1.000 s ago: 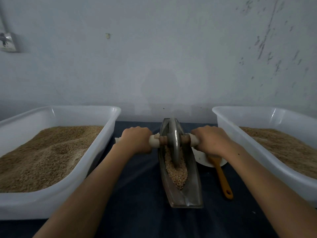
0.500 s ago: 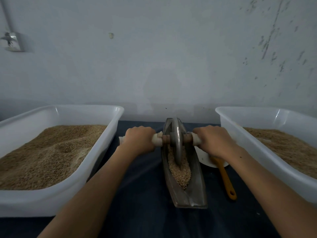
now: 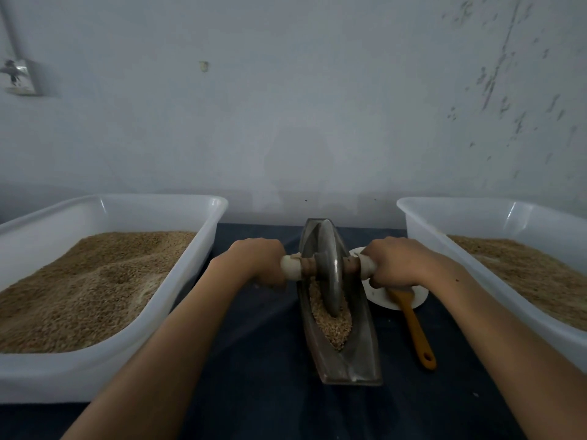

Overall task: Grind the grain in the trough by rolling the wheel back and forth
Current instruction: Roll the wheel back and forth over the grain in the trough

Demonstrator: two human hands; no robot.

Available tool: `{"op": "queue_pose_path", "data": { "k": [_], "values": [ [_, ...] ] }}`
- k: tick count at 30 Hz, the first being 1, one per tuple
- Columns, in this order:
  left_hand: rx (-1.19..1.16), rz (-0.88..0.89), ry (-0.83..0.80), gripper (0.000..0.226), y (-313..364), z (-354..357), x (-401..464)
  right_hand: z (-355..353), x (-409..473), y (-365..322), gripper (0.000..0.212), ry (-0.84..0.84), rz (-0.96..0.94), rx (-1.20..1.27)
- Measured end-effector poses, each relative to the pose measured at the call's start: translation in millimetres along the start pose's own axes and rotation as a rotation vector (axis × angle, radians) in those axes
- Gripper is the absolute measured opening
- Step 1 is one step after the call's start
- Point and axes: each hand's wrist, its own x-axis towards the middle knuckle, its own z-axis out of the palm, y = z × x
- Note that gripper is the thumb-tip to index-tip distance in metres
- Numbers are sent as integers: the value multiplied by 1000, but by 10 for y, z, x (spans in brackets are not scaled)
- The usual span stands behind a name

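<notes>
A narrow dark metal trough [image 3: 362,360] lies lengthwise on the dark cloth in the middle of the table. Tan grain [image 3: 333,325] fills its near middle. A grey metal wheel [image 3: 330,268] stands upright in the trough, its lower rim in the grain. An axle handle [image 3: 292,267] runs through the wheel, brown near the hub and pale at the ends. My left hand [image 3: 259,260] grips the left end of the handle. My right hand [image 3: 397,263] grips the right end. Both fists hide the handle's tips.
A large white tub [image 3: 203,246] of grain stands at the left, and a second white tub [image 3: 422,239] of grain at the right. Beside the trough on the right lies a white plate [image 3: 378,295] with an orange-handled spatula [image 3: 416,331] across it. A grey wall rises just behind.
The wheel has rolled a little toward me along the trough, with both hands still on the handle. The view has shifted slightly, so the trough sits further right in the frame.
</notes>
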Motion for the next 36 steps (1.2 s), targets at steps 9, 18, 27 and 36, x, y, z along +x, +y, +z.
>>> {"op": "queue_pose_path", "data": {
  "k": [9,18,27,36],
  "values": [
    [114,10,268,24,36,75,2,198,41,10,18,372,-31,2],
    [-13,15,-12,28,-28,30,18,15,-7,-19,21,103,-23,-55],
    [83,12,167,27,5,55,26,95,9,-16,9,216,-7,-23],
    [107,5,221,29,20,67,5,168,47,-8,8,317,-6,-6]
  ]
}}
